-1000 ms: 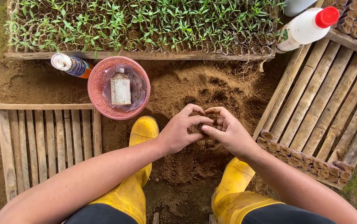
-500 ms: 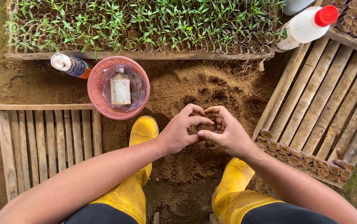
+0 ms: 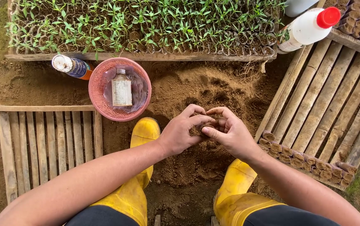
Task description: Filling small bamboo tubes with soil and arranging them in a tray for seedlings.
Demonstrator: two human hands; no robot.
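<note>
My left hand (image 3: 183, 133) and my right hand (image 3: 228, 130) meet over a pile of loose brown soil (image 3: 196, 94), fingertips together around a small soil-filled pot (image 3: 205, 127) that is mostly hidden between them. Both hands grip it. My yellow rubber boots (image 3: 140, 167) stand on the soil on either side below the hands.
A slatted wooden tray (image 3: 46, 142) lies at the left. At the right, a bamboo tray (image 3: 326, 113) holds a row of small filled pots (image 3: 301, 159). A seedling tray (image 3: 142, 29) spans the top. A pink basket (image 3: 100, 104) holds a small bottle; other bottles (image 3: 309, 27) lie nearby.
</note>
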